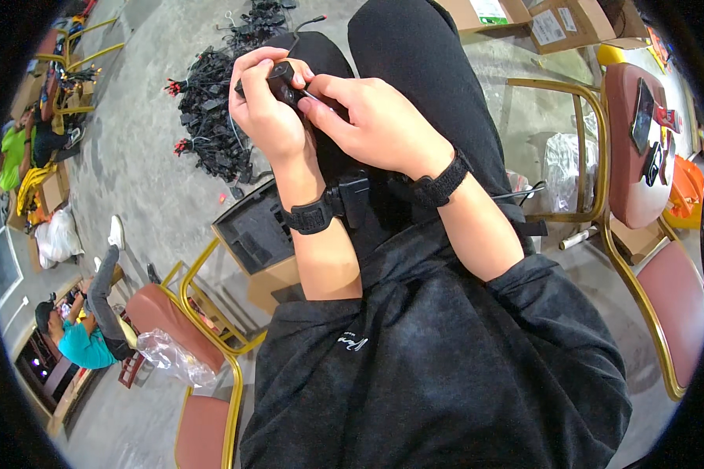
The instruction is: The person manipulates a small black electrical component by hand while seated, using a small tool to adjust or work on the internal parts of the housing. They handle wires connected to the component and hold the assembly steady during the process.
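Note:
My left hand is closed around a small black box-shaped device above my lap. A thin black cable with a reddish tip rises beyond the fingers, apparently from the device. From the other side, my right hand pinches thumb and forefinger together against the device's near end. Something thin and greyish shows between those fingertips, too small to name. Beyond my left hand, a big heap of black cabled devices lies on the concrete floor, some bundles ending in red tips.
An open cardboard box with a dark lining stands by my left forearm. Brown-padded chairs flank me; the right one carries a phone and small items. Cartons stand far right. A person in teal sits at the left.

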A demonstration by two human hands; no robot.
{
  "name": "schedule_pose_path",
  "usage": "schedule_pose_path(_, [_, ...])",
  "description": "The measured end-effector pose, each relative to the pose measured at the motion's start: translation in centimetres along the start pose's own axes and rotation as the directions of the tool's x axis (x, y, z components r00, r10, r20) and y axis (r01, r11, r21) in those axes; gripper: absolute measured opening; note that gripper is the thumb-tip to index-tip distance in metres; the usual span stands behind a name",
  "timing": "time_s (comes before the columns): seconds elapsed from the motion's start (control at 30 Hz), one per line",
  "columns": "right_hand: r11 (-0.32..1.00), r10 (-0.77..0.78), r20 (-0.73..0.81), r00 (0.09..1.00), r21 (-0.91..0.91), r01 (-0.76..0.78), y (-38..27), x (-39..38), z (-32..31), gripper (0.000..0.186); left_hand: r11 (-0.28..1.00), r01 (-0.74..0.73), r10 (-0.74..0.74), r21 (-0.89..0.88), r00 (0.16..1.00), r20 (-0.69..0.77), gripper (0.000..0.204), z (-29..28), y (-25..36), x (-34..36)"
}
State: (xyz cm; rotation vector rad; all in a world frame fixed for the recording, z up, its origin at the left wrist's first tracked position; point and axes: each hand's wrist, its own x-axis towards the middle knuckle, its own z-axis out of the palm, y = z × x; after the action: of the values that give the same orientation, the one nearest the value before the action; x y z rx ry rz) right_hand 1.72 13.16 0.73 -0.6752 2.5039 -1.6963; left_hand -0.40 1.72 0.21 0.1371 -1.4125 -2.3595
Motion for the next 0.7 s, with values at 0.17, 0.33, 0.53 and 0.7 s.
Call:
schedule_pose_path(0.17, [1.000, -0.013, -0.013, 1.000, -0.016, 0.012, 0.02, -0.05, -0.01, 0.023, 1.000, 0.000, 0.000, 0.004, 1.000, 0.008, 0.017, 0.12, 0.16, -0.04])
schedule_pose_path(0.33, [1.000, 0.006, 0.006, 1.000, -0.031, -0.006, 0.13, -0.03, -0.11, 0.023, 1.000, -0.004, 0.004, 0.009, 1.000, 0.008, 0.017, 0.09, -0.01, 0.06])
schedule_pose_path(0.53, [0.999, -0.006, -0.004, 1.000, -0.038, 0.005, 0.10, 0.03, -0.01, 0.024, 1.000, -0.004, 0.004, -0.015, 1.000, 0.006, 0.016, 0.05, 0.01, 0.13])
schedule_pose_path(0.7, [0.999, 0.021, 0.013, 1.000, -0.035, -0.021, 0.10, -0.03, -0.20, 0.024, 1.000, 0.000, 0.000, 0.000, 1.000, -0.002, 0.017, 0.18, -0.07, 0.08])
